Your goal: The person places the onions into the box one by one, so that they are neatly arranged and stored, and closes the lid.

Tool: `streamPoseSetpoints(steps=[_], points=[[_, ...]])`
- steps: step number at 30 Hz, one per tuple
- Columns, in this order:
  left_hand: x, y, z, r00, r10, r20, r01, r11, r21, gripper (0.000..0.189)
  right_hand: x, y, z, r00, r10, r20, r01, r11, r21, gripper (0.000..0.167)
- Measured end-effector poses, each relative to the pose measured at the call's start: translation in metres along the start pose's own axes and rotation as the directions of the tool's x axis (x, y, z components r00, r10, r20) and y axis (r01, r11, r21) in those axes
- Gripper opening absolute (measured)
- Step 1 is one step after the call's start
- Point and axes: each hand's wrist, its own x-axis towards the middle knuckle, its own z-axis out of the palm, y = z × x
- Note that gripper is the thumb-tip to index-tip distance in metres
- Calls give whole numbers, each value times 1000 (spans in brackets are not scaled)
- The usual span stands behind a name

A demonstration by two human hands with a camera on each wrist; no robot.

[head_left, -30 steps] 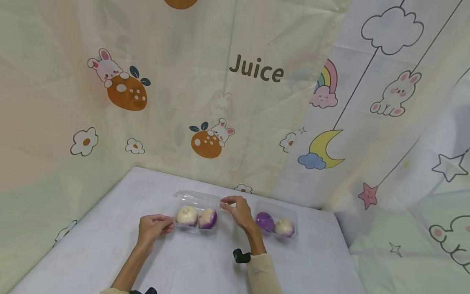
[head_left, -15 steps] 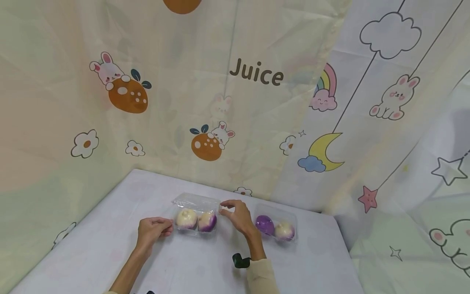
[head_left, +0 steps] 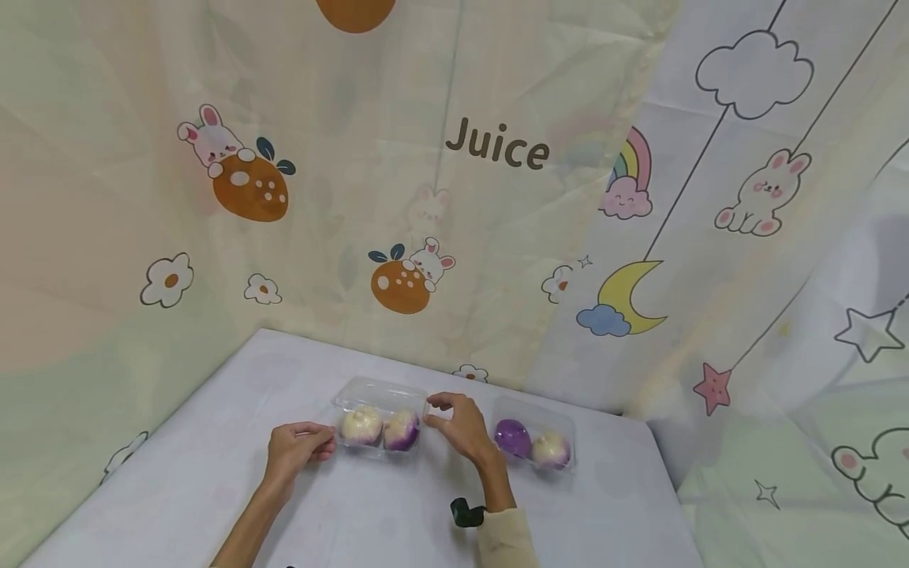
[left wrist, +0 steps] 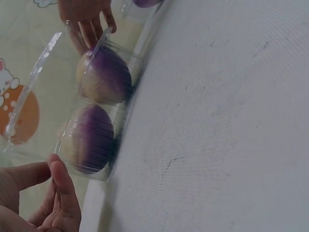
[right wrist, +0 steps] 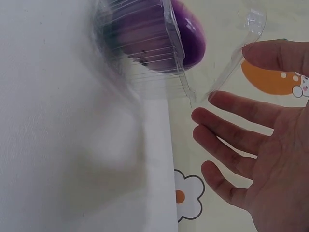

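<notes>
A clear plastic clamshell box (head_left: pixel 379 450) sits on the table between my hands, its lid (head_left: pixel 383 390) tilted up at the back. Inside lie two round cream-and-purple vegetables like turnips, a left one (head_left: pixel 362 426) and a right one (head_left: pixel 401 431). My left hand (head_left: pixel 294 451) pinches the box at its left rim with thumb and forefinger, as the left wrist view shows closely. At the right side my right hand (head_left: pixel 461 426) has its fingers spread and fairly straight. In the right wrist view its thumb and forefinger tips touch the edge of the raised lid (right wrist: pixel 227 72).
Right of my right hand stands a second clear box (head_left: pixel 543 410), holding a purple round piece (head_left: pixel 513 438) and a cream-and-purple one (head_left: pixel 551 450). The white-covered table (head_left: pixel 383 513) meets a printed cloth curtain (head_left: pixel 319 237) at its back edge.
The box's lid has swung up and forward from lying further back. Both hands stay at the sides of the box; the head view has tipped slightly upward.
</notes>
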Motion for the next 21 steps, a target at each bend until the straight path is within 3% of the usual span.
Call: streamPoseSetpoints(steps=[13, 21], points=[[0, -1, -2, 1000, 19, 18, -19, 1000, -4, 25, -2, -2, 4, 1000, -8, -3, 8, 999, -43, 48], [-1, -2, -2, 1000, -6, 15, 6, 1000, 12, 24, -4, -2, 5, 1000, 2, -1, -2, 1000, -30, 46]])
